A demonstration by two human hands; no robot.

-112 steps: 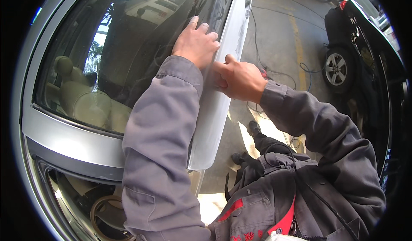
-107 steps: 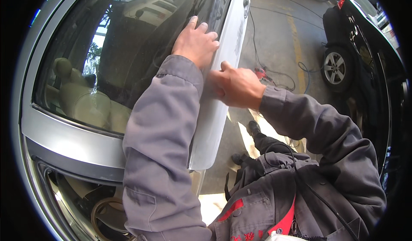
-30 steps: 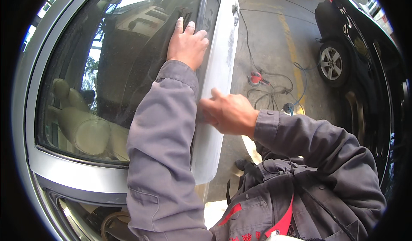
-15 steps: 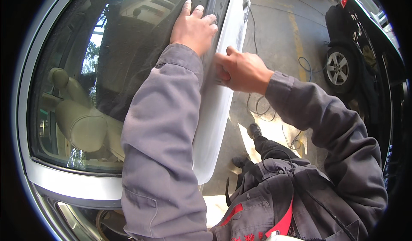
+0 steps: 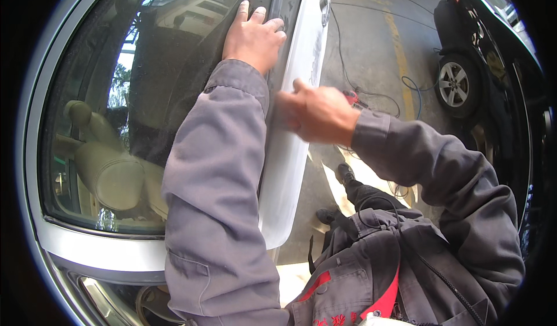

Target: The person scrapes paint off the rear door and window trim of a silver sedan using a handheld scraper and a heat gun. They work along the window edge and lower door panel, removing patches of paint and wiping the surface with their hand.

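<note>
My left hand [image 5: 253,38] lies with fingers spread on the dark side window [image 5: 174,88] of a silver car, its fingertips by the black window trim [image 5: 283,12]. At the upper edge of the white-silver door [image 5: 285,175], just below the window line, my right hand [image 5: 316,114] is closed. Its fingers are curled against the door and blurred by motion. Whatever they may hold is hidden. Dull grey, scuffed-looking patches show on the door paint [image 5: 315,50] beyond this hand.
A door handle [image 5: 324,6] sits farther along the panel. On the floor behind my right wrist lies a red tool [image 5: 351,98] with a dark cable [image 5: 344,65]. A blue hose [image 5: 411,85] curls near a black car's wheel [image 5: 454,85] on the right.
My right hand has moved toward me along the door's upper edge. My left hand stays on the glass. The view has shifted slightly, and the red tool now shows.
</note>
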